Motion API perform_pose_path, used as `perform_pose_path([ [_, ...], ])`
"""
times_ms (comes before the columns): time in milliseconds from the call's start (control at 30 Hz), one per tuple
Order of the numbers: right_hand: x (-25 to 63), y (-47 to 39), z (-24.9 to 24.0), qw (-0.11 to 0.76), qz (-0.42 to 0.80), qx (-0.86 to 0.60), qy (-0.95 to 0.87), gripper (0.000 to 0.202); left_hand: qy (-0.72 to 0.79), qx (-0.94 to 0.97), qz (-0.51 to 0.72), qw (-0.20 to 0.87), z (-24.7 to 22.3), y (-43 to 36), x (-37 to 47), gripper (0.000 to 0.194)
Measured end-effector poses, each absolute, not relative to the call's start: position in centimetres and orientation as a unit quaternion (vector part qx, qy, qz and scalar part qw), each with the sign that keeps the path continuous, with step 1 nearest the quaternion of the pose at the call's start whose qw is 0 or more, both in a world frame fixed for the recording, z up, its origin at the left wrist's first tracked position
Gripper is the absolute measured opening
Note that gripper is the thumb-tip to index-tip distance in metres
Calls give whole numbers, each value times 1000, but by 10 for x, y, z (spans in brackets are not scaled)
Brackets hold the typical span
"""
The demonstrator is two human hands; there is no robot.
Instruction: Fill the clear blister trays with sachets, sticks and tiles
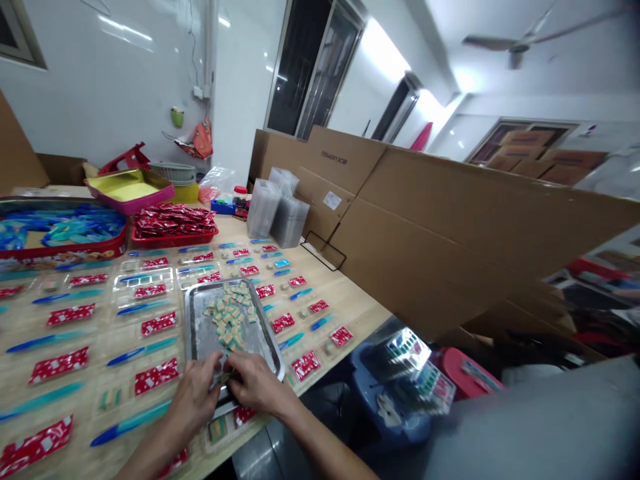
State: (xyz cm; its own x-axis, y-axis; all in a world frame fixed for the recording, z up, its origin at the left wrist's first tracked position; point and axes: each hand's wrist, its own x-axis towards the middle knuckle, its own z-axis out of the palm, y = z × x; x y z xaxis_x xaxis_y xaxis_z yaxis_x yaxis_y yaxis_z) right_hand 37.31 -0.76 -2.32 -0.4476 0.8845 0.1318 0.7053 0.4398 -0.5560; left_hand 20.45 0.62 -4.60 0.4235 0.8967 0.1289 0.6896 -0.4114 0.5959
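Observation:
A shallow metal tray (200,333) rests on top of the clear plastic packs, with a loose pile of small striped blocks (231,313) on it. My left hand (199,387) and my right hand (254,381) meet over its near end. Both have curled fingers, close together around something small that my fingers mostly hide. Beside the tray lie packs holding a red patterned sachet (156,377) and a blue-and-teal pen (143,351). Some packs also hold striped blocks (110,399), as at the left of my hands.
A red tray of red sachets (175,223) and a large tin of blue pens (65,227) stand at the back left. Clear plastic stacks (276,207) stand behind the packs. A cardboard wall (400,233) borders the right; a blue stool (385,393) holds finished-looking packs below.

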Motion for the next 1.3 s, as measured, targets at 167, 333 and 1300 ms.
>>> perform_pose_path([
  [167,375,-10,-26,235,244,-465,-818,30,485,808,191,276,-48,5,207,51],
  [333,376,-10,-27,257,263,-477,-798,31,471,801,217,297,-59,4,213,56],
  [1300,374,-4,-32,280,294,-478,-779,28,528,778,200,275,-29,4,219,30],
])
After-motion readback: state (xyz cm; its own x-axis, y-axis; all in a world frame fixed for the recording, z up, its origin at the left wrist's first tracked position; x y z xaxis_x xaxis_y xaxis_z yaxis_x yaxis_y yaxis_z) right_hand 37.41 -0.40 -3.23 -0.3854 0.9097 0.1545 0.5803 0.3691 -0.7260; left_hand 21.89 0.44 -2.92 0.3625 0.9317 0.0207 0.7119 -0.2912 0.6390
